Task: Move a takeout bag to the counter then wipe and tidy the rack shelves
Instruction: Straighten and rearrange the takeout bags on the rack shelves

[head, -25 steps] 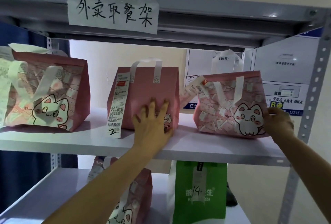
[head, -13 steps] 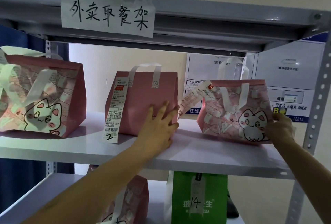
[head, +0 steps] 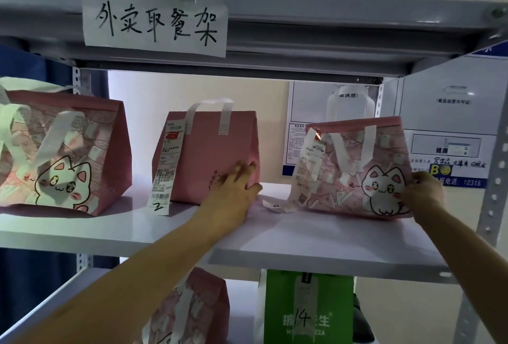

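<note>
Pressing our left hand (head: 233,195), fingers spread flat, against lower right corner of plain pink bag (head: 209,157) at middle of shelf (head: 316,244). Our right hand (head: 423,192) pinches right edge of cat-print bag (head: 357,167), just right of plain one. Another cat bag (head: 60,148) stands far left. Below us: green bag (head: 305,310) marked 14. Handwritten sign (head: 155,23) taped above.

There are four pink bags: a cat bag on the left (head: 59,151), a plain one in the middle (head: 209,151), a cat bag on the right (head: 357,167), and one on the shelf below (head: 198,305). There is one green bag (head: 305,313). One paper sign (head: 155,22) hangs up top. Two hands reach in, left (head: 231,195) and right (head: 424,192).
</note>
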`<state>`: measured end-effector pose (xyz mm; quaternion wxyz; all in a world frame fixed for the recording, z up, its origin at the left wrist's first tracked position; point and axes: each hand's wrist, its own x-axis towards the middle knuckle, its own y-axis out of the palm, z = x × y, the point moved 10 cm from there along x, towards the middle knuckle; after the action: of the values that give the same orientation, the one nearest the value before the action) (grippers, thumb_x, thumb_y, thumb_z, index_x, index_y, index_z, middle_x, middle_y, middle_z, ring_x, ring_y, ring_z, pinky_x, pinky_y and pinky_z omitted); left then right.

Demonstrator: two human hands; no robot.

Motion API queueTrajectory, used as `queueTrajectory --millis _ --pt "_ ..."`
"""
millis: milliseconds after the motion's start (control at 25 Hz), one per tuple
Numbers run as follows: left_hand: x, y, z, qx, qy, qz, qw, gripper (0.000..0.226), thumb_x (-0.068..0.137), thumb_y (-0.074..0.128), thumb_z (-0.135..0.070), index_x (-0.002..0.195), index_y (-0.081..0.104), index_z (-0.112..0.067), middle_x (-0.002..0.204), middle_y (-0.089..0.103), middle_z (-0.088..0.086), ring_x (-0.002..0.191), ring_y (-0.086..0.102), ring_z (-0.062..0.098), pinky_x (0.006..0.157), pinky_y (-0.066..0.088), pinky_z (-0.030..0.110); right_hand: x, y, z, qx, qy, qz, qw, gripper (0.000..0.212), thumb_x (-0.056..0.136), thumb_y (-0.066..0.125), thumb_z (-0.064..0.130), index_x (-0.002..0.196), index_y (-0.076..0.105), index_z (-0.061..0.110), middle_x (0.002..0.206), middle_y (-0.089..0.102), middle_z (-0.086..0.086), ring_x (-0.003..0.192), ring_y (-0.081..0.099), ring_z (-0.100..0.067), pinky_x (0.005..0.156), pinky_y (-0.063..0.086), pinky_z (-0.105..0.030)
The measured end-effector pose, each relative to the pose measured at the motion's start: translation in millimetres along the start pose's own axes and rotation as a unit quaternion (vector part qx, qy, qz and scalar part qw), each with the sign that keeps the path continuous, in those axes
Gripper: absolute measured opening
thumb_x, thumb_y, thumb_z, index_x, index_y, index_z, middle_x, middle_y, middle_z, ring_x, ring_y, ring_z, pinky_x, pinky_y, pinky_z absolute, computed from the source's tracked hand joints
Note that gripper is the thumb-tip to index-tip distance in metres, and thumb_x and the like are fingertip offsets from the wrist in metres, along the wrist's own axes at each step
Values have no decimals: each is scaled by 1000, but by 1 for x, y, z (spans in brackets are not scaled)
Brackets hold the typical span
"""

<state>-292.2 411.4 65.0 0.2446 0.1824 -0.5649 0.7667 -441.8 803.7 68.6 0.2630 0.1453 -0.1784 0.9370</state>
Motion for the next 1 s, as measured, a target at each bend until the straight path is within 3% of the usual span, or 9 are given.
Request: queueTrajectory --millis 160,200,320,480,560,680,800,920,1000 --pt "-1 -8 0 -54 12 -12 998 58 95 55 -19 149 35 -29 166 3 3 152 4 27 119 27 52 0 14 2 26 -8 19 999 23 96 56 4 115 66 12 100 66 -10 69 63 -23 65 56 -35" --pt "-3 -13 5 -48 8 -28 998 58 95 55 -21 149 35 -30 165 6 3 151 10 27 118 28 51 0 15 3 27 -10 22 999 22 97 55 6 115 66 13 100 66 -9 68 62 -22 65 57 -37" --pt "-23 -34 43 -32 -53 -106 992 53 94 53 -28 145 39 -28 160 22 7 142 30 29 113 35 48 -1 26 6 49 -6 50 998 21 98 54 7 115 65 14 105 65 -12 86 65 -35 83 59 -55" --pt "-56 -43 112 -89 -169 -138 972 56 91 59 -24 144 43 -19 155 32 15 138 35 37 111 37 53 -14 33 15 56 -23 72 996 18 96 56 9 110 65 17 113 68 -16 97 66 -41 86 57 -58" --pt "-69 -44 131 -102 -181 -149 967 57 89 60 -20 143 43 -15 152 35 16 133 39 38 107 40 52 -27 33 23 37 -33 80 996 23 97 55 12 119 63 12 119 67 -20 104 65 -43 89 55 -61" --pt "-81 -37 146 -159 -195 -151 956 63 87 61 -13 145 39 -13 147 36 19 124 44 42 101 44 54 -58 16 55 -14 -104 16 994 39 100 55 21 137 48 9 132 59 -21 117 59 -41 97 50 -60" --pt "-83 -18 158 -242 -232 -131 933 59 88 59 -8 144 40 -12 144 37 21 121 46 45 101 43 57 -120 10 117 66 -231 -27 970 35 99 55 16 133 46 17 127 55 -8 113 56 -25 92 50 -46" --pt "-85 -2 169 -309 -268 -131 903 48 91 53 -5 138 44 -10 140 41 21 116 51 45 96 46 55 -191 64 171 110 -312 102 938 29 99 55 12 127 51 17 112 59 7 99 59 -1 84 50 -23" --pt "-87 9 178 -356 -290 -125 880 47 93 50 -5 138 42 -12 139 43 20 117 52 41 96 47 51 -222 120 182 88 -287 212 930 39 99 56 20 137 48 18 121 61 8 103 60 -3 88 52 -26"
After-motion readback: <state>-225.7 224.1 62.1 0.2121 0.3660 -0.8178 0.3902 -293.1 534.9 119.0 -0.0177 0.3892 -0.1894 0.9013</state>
